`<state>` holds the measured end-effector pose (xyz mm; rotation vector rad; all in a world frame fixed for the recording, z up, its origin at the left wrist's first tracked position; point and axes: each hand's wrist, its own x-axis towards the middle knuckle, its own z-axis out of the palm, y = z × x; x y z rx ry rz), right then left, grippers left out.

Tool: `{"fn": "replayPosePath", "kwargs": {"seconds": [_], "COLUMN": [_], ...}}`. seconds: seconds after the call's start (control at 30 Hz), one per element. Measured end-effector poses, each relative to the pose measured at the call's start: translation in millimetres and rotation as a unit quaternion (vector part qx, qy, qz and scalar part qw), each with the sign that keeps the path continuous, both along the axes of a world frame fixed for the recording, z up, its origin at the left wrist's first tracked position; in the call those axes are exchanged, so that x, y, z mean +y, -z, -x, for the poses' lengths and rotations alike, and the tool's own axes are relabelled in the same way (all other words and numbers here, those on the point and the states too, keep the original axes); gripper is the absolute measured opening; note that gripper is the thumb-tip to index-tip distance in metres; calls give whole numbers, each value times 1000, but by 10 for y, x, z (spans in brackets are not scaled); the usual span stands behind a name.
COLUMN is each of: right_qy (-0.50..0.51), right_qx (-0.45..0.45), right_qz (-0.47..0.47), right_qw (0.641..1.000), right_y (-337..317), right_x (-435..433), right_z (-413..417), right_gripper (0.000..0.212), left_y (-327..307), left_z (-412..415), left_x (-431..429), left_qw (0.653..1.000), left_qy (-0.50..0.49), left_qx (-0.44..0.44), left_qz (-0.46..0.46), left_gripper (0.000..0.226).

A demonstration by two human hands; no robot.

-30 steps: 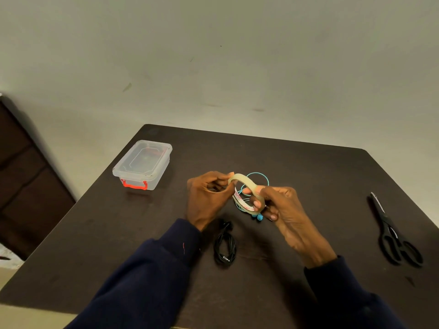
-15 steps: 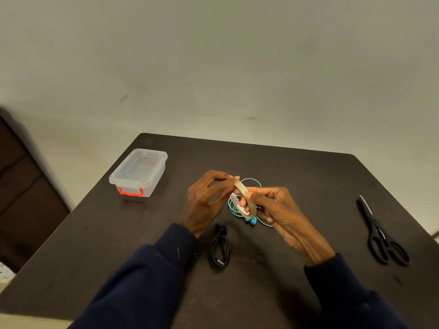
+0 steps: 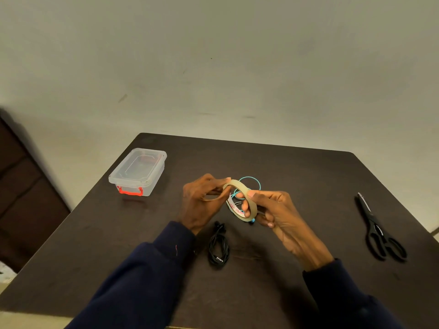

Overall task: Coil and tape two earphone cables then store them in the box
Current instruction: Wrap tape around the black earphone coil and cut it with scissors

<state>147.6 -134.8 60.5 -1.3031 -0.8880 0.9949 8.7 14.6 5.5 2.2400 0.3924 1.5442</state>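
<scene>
1. Two hands met over the middle of the frame. The left hand (image 3: 202, 203) pinched the upper-left rim of the tape roll (image 3: 238, 185) between thumb and fingertips. The right hand (image 3: 278, 214) curled its fingers round the lower-right side, thumb on the outer band.
2. The tape roll was a thin tan ring, smooth outside, with a printed white core inside. It looked light and stiff, best held by the rim so the free end could be picked up.
3. The teal earphone cable (image 3: 249, 177) showed as fine loops behind the roll, just right of centre. Whether it lay on the counter (image 3: 285, 167) or hung from the right hand could not be told. It looked limp, light and springy, likely to uncoil unless pinched across all its loops at once.
4. The black earphone cable (image 3: 219, 236) lay in a long narrow coil on the counter below the hands, its metal plug at the lower end (any tape on it was too small to make out).
5. The box (image 3: 137, 172) stood at the centre left, made of clear hard plastic with its lid on and a red latch. It would probably slide when unclipped.
6. Black scissors (image 3: 377, 231) lay shut at the right edge, well apart from everything else.
</scene>
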Motion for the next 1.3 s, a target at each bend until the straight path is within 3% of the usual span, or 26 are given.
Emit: {"fn": "replayPosePath", "kwargs": {"seconds": [0.43, 0.8, 0.93, 1.0, 1.07, 1.13, 1.3], "right_qy": [7, -25, 11, 29, 32, 32, 37], "right_qx": [-5, -5, -13, -32, -46, -47, -42], "right_qz": [-33, -71, -69, -70, -78, -85, -56], "right_qw": [999, 997, 998, 997, 995, 995, 997], "right_y": [29, 52, 70, 77, 48, 3, -19], "right_x": [0, -2, 19, 40, 61, 89, 132], "right_z": [51, 76, 68, 73, 73, 62, 78], "right_gripper": [29, 23, 24, 25, 25, 26, 26], "left_y": [-81, -43, -31, -3, 21, 2, -52], "left_z": [14, -16, -45, -42, -30, -24, 4], "left_x": [-61, -74, -77, -68, -37, -27, -19], "left_qw": [995, 955, 932, 954, 987, 997, 999], "left_qy": [-18, 54, 80, 47, -2, -12, 1], "left_qx": [-43, -68, -66, -39, -8, -4, -31], "left_qz": [86, 285, 347, 293, 159, 73, 10], "left_gripper": [18, 22, 20, 22, 30, 42, 36]}}
